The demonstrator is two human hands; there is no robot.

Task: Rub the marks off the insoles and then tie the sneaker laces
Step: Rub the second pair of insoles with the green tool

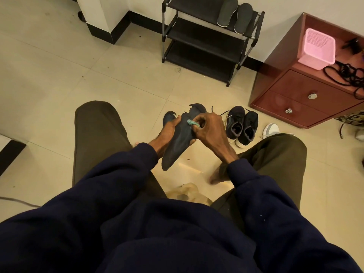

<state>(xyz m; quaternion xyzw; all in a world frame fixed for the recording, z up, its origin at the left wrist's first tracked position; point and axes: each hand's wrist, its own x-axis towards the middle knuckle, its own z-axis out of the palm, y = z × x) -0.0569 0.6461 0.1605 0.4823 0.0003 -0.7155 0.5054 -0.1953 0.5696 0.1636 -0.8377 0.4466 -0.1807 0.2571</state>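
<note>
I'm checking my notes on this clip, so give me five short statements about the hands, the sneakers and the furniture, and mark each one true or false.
1. The left hand holds a dark insole. True.
2. The right hand pinches a red brush. False: it pinches a small teal piece against the dark insole.
3. The pair of dark sneakers sits on the shoe rack. False: the pair stands on the floor.
4. Two insoles lean on the shoe rack's top shelf. True.
5. The pink basket stands on the floor. False: it stands on the red cabinet.
</note>
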